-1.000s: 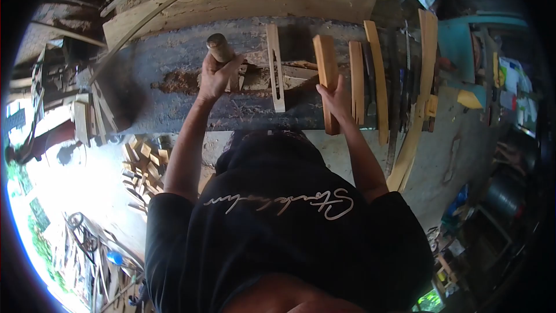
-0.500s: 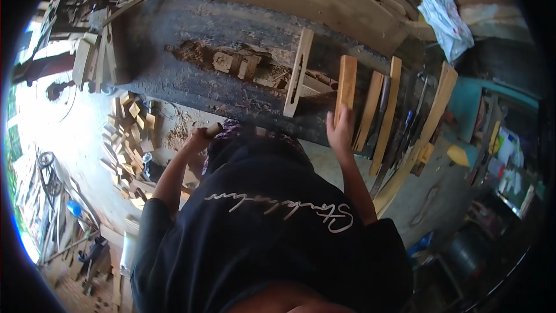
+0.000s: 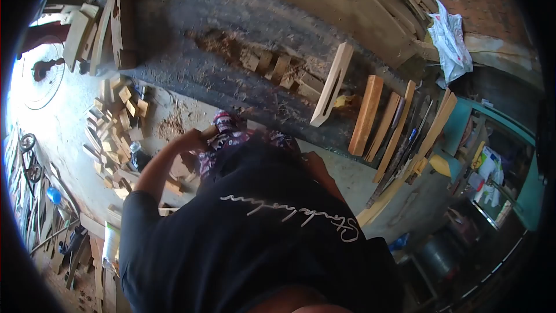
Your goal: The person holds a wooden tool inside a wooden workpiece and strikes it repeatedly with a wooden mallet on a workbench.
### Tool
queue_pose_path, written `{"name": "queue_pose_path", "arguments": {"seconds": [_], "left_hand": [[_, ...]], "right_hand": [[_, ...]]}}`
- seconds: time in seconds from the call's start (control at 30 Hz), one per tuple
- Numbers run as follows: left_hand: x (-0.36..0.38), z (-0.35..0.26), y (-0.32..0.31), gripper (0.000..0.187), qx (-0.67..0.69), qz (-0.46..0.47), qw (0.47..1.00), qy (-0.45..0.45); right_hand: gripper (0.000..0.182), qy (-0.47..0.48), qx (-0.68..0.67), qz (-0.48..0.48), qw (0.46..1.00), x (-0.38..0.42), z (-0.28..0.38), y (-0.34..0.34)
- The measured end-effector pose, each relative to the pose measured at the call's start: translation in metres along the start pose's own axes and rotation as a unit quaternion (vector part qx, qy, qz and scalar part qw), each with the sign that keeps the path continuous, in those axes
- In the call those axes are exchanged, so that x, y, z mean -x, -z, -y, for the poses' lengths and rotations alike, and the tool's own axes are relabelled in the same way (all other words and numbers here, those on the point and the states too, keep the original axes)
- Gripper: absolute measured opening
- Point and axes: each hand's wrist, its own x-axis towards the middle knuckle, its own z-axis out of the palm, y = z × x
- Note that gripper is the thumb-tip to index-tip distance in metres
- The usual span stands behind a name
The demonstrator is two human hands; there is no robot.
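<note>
A: Since the earlier frame the right hand has come off the plank point(image 3: 365, 115) and dropped out of sight behind the dark shirt point(image 3: 255, 237); only a bit of forearm shows near the bench point(image 3: 174, 75) edge.

B: And the left hand point(image 3: 186, 139)?

A: It has stayed low, beside the bench's near edge, closed around a wooden handle point(image 3: 209, 132). Only the handle's stub shows past the fingers; the rest of the tool is hidden by the patterned cloth point(image 3: 229, 139) and the shirt.

B: So the grip is tight on it?

A: The fingers wrap right around it, yes. For the right hand he cannot tell the grip at all, as it is hidden.

B: Where is the plank now?

A: It lies across the bench, touched by nobody, its near end reaching the front edge. Just left of it a slotted slat point(image 3: 331, 84) lies at a slant, with a small yellow bit between the two. To its right lie thinner strips point(image 3: 394, 130), side by side.

B: What else is on the bench?

A: A cluster of small blocks point(image 3: 278, 66) in a heap of shavings, near the middle. Below the bench, left of the hand, a pile of offcuts point(image 3: 119, 122) sits on the floor. A white bag point(image 3: 450, 40) hangs at the far right.
</note>
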Motion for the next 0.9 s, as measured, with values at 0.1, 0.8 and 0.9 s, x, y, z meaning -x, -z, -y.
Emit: {"name": "queue_pose_path", "arguments": {"seconds": [0.1, 0.8, 0.9], "left_hand": [[0.017, 0.028, 0.03, 0.022, 0.045, 0.149, 0.988, -0.018], [-0.045, 0.085, -0.011, 0.039, -0.071, 0.254, 0.964, 0.024], [-0.045, 0.062, -0.015, 0.038, -0.095, 0.218, 0.971, 0.017]], "right_hand": [[0.025, -0.004, -0.098, -0.012, 0.995, 0.009, 0.029, -0.025], [0.028, -0.241, -0.027, 0.116, 0.963, 0.063, 0.009, -0.084], [0.028, -0.225, -0.007, 0.094, 0.97, 0.057, -0.004, -0.076]]}}
